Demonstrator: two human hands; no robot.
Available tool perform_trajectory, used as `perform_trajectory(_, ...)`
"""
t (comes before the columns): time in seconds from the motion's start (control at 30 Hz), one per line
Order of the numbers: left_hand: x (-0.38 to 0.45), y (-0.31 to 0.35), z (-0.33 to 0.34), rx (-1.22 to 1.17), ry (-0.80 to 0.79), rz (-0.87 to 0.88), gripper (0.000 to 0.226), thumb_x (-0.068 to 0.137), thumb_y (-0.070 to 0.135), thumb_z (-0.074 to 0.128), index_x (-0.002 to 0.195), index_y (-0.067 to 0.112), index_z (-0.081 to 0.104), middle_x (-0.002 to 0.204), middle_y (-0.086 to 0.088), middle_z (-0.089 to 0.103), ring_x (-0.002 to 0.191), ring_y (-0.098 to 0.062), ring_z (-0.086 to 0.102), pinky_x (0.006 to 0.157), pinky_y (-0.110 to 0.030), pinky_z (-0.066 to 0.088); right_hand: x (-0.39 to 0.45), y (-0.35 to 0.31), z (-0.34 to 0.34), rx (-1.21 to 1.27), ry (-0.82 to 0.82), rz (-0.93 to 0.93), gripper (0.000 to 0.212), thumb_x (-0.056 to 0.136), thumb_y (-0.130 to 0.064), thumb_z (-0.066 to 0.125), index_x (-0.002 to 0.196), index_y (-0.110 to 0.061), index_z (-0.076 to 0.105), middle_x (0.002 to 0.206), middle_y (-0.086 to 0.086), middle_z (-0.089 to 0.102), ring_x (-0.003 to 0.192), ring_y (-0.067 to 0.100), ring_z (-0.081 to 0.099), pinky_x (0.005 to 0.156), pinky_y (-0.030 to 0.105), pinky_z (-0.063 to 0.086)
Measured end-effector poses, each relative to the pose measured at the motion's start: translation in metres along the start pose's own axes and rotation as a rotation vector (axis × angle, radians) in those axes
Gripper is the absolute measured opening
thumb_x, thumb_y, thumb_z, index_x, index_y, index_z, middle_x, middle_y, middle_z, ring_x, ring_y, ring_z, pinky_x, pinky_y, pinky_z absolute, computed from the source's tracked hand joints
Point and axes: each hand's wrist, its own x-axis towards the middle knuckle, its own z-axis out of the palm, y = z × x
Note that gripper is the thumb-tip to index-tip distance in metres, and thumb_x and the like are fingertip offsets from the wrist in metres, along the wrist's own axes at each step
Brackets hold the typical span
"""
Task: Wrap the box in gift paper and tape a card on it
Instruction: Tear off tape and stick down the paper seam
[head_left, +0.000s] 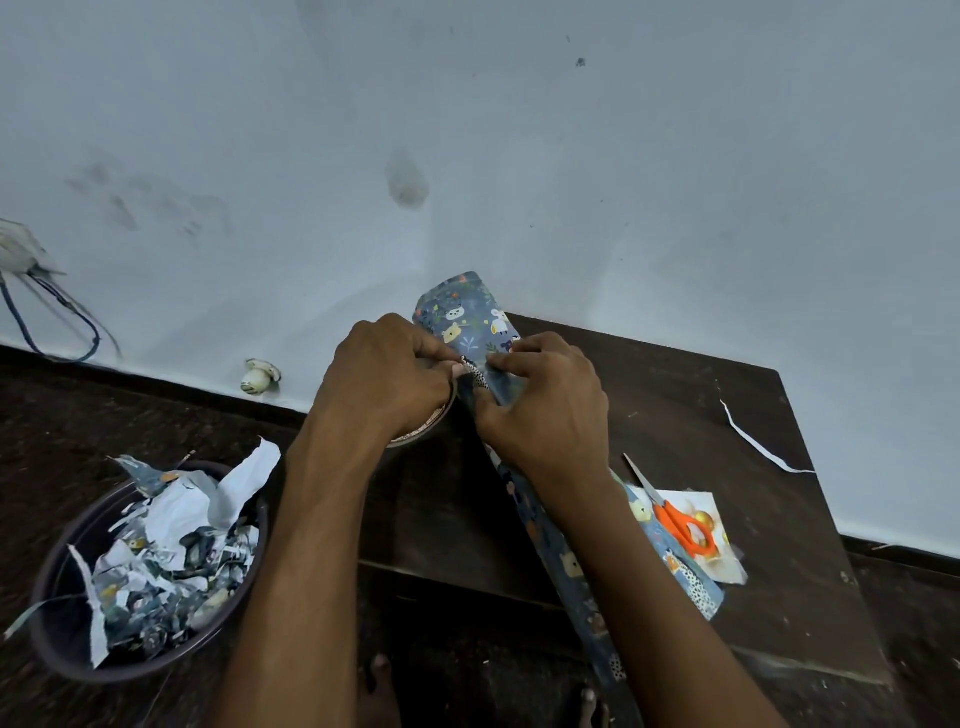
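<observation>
Pale blue wall (519, 130) across the upper half, smudged in places. Below it, dark wooden table (753, 441) pushed against the wall, dark floor (130, 415) to its left. Long box in blue gift paper (470, 317), printed with small bears and sheep, lying lengthwise on the table from the near edge to the wall, far end raised against the wall. Round dark bin (62, 597) on the floor at left, heaped with paper scraps (171, 551). Left hand (384, 374) clenched around a tape roll (431, 421) just left of the box, thumb and fingers pinching the tape end at the wrap's seam. Right hand (545, 405) curled on the box, fingertips pressing the paper beside the tape end. Orange-handled scissors (675, 519) resting on a white card (711, 535) to the right of the box, near the table's right side. Thin white paper strip (748, 441) farther back. Small white object (260, 376) at the wall's foot. No legible writing or brand anywhere.
</observation>
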Motion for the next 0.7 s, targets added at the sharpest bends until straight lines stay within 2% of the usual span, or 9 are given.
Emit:
perform_trajectory(0.07,0.0,-0.002,0.001,-0.015,0.005,-0.03,0.009,0.084,0.04,0.077,0.086,0.034,0.082,0.085,0.008,0.076,0.088,-0.013,0.068,0.075,-0.026,0.048,0.0,0.001,0.0,0.018,0.001,-0.002,0.036,0.075,-0.035,0.08,0.11,-0.023,0.08,0.113,-0.006,0.068,0.105,0.019,0.062,0.076,0.034,0.051)
perform_trajectory(0.17,0.001,-0.007,0.001,0.019,-0.031,-0.06,0.014,0.083,0.046,0.075,0.075,0.035,0.08,0.06,0.01,0.069,0.075,-0.016,0.07,0.076,-0.032,0.056,-0.001,0.001,0.001,0.019,0.004,-0.005,0.036,0.075,-0.034,0.079,0.109,-0.024,0.08,0.112,-0.007,0.069,0.104,0.019,0.063,0.076,0.036,0.055)
perform_trajectory(0.2,0.001,-0.008,0.0,0.035,-0.03,-0.066,0.013,0.082,0.046,0.076,0.074,0.037,0.079,0.059,0.01,0.068,0.074,-0.017,0.069,0.075,-0.033,0.057,-0.001,0.001,0.001,0.017,0.005,-0.006,0.036,0.075,-0.034,0.078,0.11,-0.024,0.08,0.112,-0.007,0.069,0.105,0.019,0.063,0.076,0.036,0.055)
perform_trajectory(0.37,0.0,-0.004,0.001,0.071,0.027,-0.039,0.008,0.082,0.043,0.078,0.081,0.035,0.08,0.077,0.006,0.074,0.083,-0.019,0.066,0.072,-0.03,0.049,-0.001,0.001,0.001,0.003,0.007,-0.003,0.037,0.075,-0.035,0.078,0.11,-0.024,0.08,0.113,-0.007,0.068,0.105,0.018,0.062,0.075,0.034,0.052)
perform_trajectory(0.5,0.001,-0.007,0.003,0.053,0.013,-0.064,0.014,0.081,0.046,0.077,0.069,0.037,0.076,0.064,0.009,0.068,0.079,-0.02,0.067,0.07,-0.031,0.05,-0.002,-0.002,-0.002,-0.025,0.009,-0.003,0.039,0.074,-0.041,0.079,0.11,-0.029,0.079,0.116,-0.011,0.067,0.105,0.015,0.063,0.074,0.033,0.05)
perform_trajectory(0.6,0.002,-0.011,0.005,0.06,0.016,-0.07,0.015,0.08,0.043,0.078,0.066,0.038,0.074,0.066,0.01,0.069,0.08,-0.02,0.067,0.073,-0.032,0.053,-0.002,-0.003,-0.014,0.075,-0.002,0.027,0.043,0.074,-0.049,0.079,0.114,-0.032,0.077,0.118,-0.014,0.069,0.106,0.009,0.065,0.08,0.033,0.054)
perform_trajectory(0.7,0.004,-0.015,0.007,0.046,-0.002,-0.071,0.013,0.08,0.045,0.079,0.072,0.034,0.078,0.064,0.01,0.068,0.079,-0.021,0.069,0.077,-0.035,0.056,-0.001,0.007,-0.039,0.252,0.109,0.129,0.031,0.08,-0.039,0.08,0.109,-0.029,0.079,0.108,-0.015,0.074,0.099,0.001,0.068,0.088,0.027,0.055)
